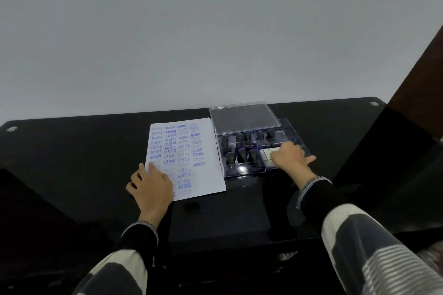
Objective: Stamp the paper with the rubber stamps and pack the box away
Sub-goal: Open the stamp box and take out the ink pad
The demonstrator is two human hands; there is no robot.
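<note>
A white sheet of paper (pixel 189 151), crowded with blue stamped words such as SAMPLE, AIR MAIL, FRAGILE and AMENDED, lies on the glossy black table (pixel 72 151) at the centre of the frame. Just right of it, touching its edge, sits the clear plastic compartment box (pixel 242 171), its transparent lid (pixel 244 116) leaning open behind it. Dark-handled rubber stamps (pixel 241 148) stand upright in two rows in the box's left section.

The left hand (pixel 151 187) lies flat on the lower left corner of the paper, fingers spread and relaxed, holding it down. The right hand (pixel 291 157) reaches into the box's right-hand section, over a white object (pixel 269 152) that may be the ink pad; whether its fingers grasp anything I cannot tell, since the back of the hand hides them.

With the sheet nearly full and most stamps seated, stamping looks about finished and packing seems underway. The next move likely calls for settling the last piece in its compartment, then bringing the lid forward squarely over the box
</note>
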